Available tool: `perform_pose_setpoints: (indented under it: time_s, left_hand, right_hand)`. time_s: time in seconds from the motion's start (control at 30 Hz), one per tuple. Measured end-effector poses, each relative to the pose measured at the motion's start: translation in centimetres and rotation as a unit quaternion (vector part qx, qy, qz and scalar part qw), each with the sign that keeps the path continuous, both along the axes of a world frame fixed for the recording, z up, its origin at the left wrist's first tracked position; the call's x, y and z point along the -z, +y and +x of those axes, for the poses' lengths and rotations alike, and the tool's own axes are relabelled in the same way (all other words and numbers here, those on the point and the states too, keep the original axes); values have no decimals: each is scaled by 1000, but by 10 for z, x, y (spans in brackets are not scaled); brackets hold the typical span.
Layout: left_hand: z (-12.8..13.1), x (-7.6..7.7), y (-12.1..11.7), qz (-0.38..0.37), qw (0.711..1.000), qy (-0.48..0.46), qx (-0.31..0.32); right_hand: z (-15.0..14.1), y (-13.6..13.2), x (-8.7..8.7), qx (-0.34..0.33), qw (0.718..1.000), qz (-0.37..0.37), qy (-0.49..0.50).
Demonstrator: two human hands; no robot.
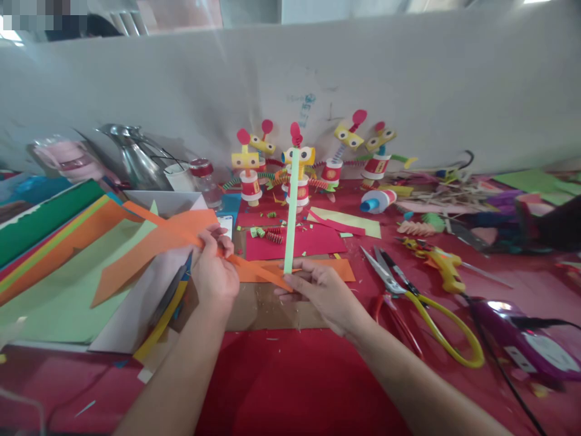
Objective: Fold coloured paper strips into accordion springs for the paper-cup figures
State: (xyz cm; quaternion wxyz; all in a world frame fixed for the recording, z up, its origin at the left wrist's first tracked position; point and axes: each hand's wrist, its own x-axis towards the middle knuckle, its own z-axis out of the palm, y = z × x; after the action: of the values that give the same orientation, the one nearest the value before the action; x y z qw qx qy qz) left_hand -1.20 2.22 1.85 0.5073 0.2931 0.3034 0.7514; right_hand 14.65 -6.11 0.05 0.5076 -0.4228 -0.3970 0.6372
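A long orange paper strip [256, 270] runs slantwise between my hands. My left hand [213, 266] is closed around its middle. My right hand [324, 290] pinches the strip's lower end together with the foot of a pale green paper strip [293, 212], which stands upright from the fingers. The two strips meet at an angle there; whether they are stuck together I cannot tell. Under the hands lie a brown cardboard piece [272, 309] and a flat orange paper piece [342, 269]. Behind them rests a red paper sheet [318, 240] with small springy folded scraps.
Several paper-cup robot figures [249, 181] stand along the wall. To the right lie yellow-handled scissors [426, 315], a yellow glue gun [447, 269] and a purple corded device [526, 339]. Colored paper sheets [68, 284] are stacked at left, near a metal jug [140, 157].
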Motion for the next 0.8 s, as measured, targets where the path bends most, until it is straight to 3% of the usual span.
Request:
perform_pose_setpoints:
  time_s: [0.07, 0.13, 0.2, 0.27, 0.5, 0.67, 0.8]
  left_hand:
    - [1, -3, -5, -2, 998, 1, 56]
    - [5, -3, -12, -32, 983, 45, 177]
    - [11, -1, -21, -76, 939, 129, 311]
    - [18, 4, -29, -96, 901, 204, 371]
    - [24, 19, -30, -138, 917, 282, 246]
    - [25, 16, -30, -176, 913, 202, 306]
    - [27, 11, -33, -182, 914, 189, 310]
  right_hand:
    - [1, 1, -2, 22, 999, 32, -28]
    - [2, 2, -3, 54, 995, 64, -58]
    - [3, 3, -4, 69, 991, 90, -77]
    - [5, 4, -5, 64, 989, 105, -81]
    - [13, 10, 0, 122, 982, 88, -112]
    - [19, 13, 1, 167, 968, 105, -155]
    - [21, 13, 1, 202, 955, 121, -179]
